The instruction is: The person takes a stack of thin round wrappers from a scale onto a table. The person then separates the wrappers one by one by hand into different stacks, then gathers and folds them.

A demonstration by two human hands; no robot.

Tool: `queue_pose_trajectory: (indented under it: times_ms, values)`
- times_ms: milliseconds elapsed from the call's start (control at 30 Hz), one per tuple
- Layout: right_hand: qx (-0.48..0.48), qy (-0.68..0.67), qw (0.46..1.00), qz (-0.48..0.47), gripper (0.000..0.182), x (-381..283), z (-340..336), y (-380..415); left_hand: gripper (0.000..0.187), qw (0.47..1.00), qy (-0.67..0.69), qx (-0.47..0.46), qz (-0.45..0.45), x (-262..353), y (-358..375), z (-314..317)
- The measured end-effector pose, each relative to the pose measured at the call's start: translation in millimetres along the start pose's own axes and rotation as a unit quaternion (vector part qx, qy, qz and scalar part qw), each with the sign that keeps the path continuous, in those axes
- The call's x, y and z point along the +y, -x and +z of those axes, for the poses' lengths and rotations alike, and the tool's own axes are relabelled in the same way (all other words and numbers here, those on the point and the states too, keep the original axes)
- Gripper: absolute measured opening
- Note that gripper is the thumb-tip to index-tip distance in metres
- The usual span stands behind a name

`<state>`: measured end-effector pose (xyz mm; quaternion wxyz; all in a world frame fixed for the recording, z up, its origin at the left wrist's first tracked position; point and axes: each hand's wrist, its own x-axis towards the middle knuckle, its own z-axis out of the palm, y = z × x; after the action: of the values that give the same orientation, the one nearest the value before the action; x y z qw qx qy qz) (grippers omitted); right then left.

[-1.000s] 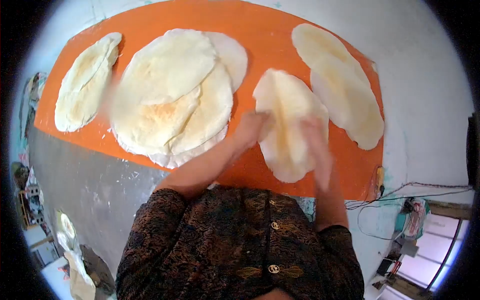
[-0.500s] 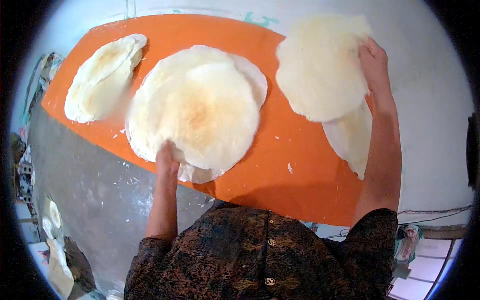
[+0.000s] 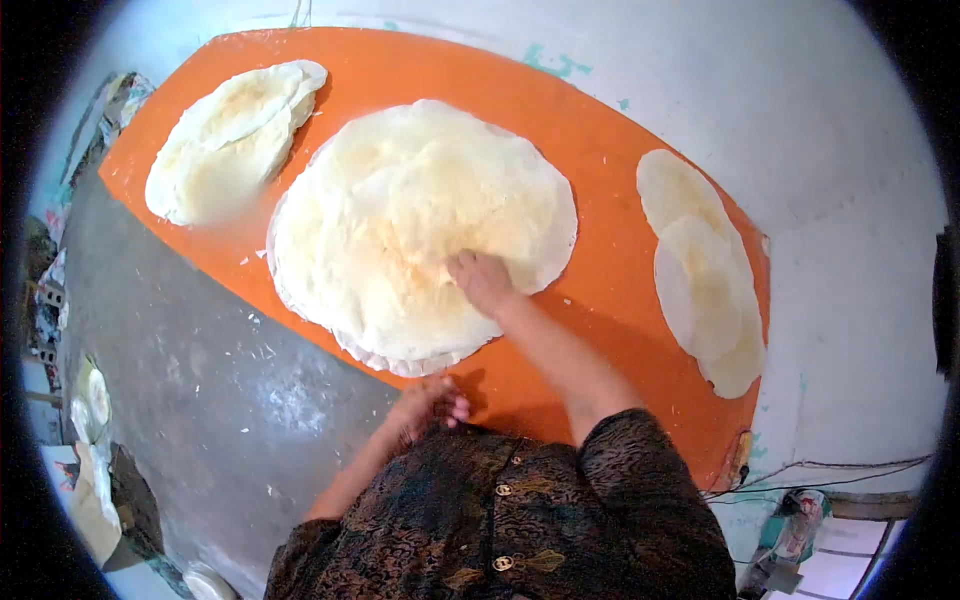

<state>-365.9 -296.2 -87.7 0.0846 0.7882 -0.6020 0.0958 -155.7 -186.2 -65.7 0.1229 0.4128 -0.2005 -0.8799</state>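
fingers of my right hand [image 3: 482, 280] lie flat and slightly spread on the top flatbread [image 3: 420, 215] of the middle stack, pressing its near edge rather than pinching anything; nothing is clamped between them. the round spreads away from those fingertips, up and to the left, so nearly the whole disc lies beyond and leftward of the touch point, with only a thin lip of it on the near side. it has no real long axis, being close to a circle, though the stack beneath it peeks out as a pale scalloped rim [image 3: 400, 358] just nearer than my fingers.

my left hand [image 3: 430, 400] hangs low, close to my body, off the bread and just past the near edge of the orange counter cover [image 3: 590, 300], fingers loosely curled with nothing in them that i can see. so the right hand is the nearer one, already touching, while the left is well apart from the stack.

far to the left of my fingers sits a smaller heap of folded flatbreads [image 3: 225, 140]. off to the right, well apart, two or three overlapping oval flatbreads [image 3: 700, 270] lie along the cover's far right end. bare grey counter [image 3: 230, 390] shows to the near left.
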Motion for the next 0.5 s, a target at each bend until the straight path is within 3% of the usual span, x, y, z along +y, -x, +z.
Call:
queue_pose_trajectory:
  times_ms: [100, 200, 233, 267, 300, 333, 367, 467, 500]
  values:
    - [0.101, -0.073, 0.989, 0.078, 0.019, -4.5, 8.1, 9.8, 0.028, 0.999, -0.018, -0.034, -0.031, -29.6, -2.9, -11.8]
    - [-0.053, -0.169, 0.957, 0.229, 0.031, 28.9, -35.9, -19.8, 0.027, 0.999, -0.026, -0.037, -0.02, -31.1, -0.9, -8.6]
    - [-0.071, -0.139, 0.958, 0.239, 0.033, 50.1, -53.7, -34.8, 0.026, 0.999, -0.027, -0.039, -0.01, -29.4, 0.9, -6.4]
    - [-0.059, -0.12, 0.951, 0.278, 0.031, 64.2, -79.7, -51.2, 0.026, 0.999, -0.038, -0.029, -0.005, -27.3, 3.6, -3.4]
    - [0.03, -0.124, 0.948, 0.292, 0.029, 77.7, -97.7, -64.1, 0.025, 0.999, -0.051, -0.019, -0.002, -24.2, 7.5, 0.2]
    - [0.144, -0.087, 0.959, 0.23, 0.023, 87.5, -118.7, -73.3, 0.025, 0.998, -0.065, -0.009, -0.001, -21.3, 10.2, 2.2]
    - [0.109, -0.054, 0.966, 0.227, 0.015, 85.1, -157.5, -82.8, 0.025, 0.996, -0.084, -0.014, 0.002, -18.7, 11.4, 3.1]
    - [0.254, 0.022, 0.965, 0.061, 0.009, 75.1, -191.6, -93.3, 0.026, 0.993, -0.116, -0.021, 0.002, -17.9, 12.6, 2.6]
    - [0.245, 0.027, 0.969, 0.034, 0.009, 67.4, -188.3, -89.6, 0.026, 0.994, -0.109, -0.017, -0.003, -21.3, 10.4, -0.3]
